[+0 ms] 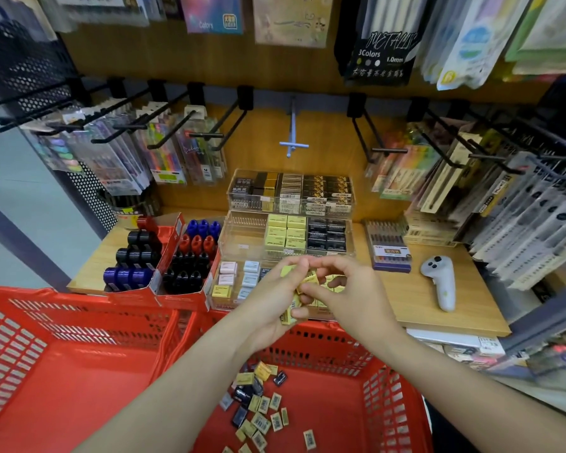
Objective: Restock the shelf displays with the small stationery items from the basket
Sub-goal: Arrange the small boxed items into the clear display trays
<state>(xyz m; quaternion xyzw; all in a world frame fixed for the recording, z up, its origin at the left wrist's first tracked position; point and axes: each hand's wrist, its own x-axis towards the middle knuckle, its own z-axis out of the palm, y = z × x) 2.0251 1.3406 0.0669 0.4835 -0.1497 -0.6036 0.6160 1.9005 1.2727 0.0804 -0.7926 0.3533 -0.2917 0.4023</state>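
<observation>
Above the far rim of the right-hand red plastic shopping basket, I see both hands together, working one bundle of small yellow boxed erasers. My left hand cups the bundle from below, fingers curled round it; my right hand pinches one of the yellow pieces at the top of the pile with thumb and forefinger. The count of pieces in the grip I cannot tell: fingers cover most of them.

On the basket floor below my forearms lie loose small stationery items, yellow and black packets, scattered, several barcode side up. A second red plastic basket sits touching the first on the left.

Just beyond the hands stands a clear acrylic tiered display tray on the wooden shelf. Its front tier holds pink, pale blue and yellow erasers; the middle tier yellow and black boxes, with its left compartment bare; the back tier black and gold packs.

Left of the tray, two red cardboard display cartons hold black, blue and red rounded items. Right of it lies a flat pack of pens, and further right a white handheld controller. Packaged pens hang on black peg hooks above.
</observation>
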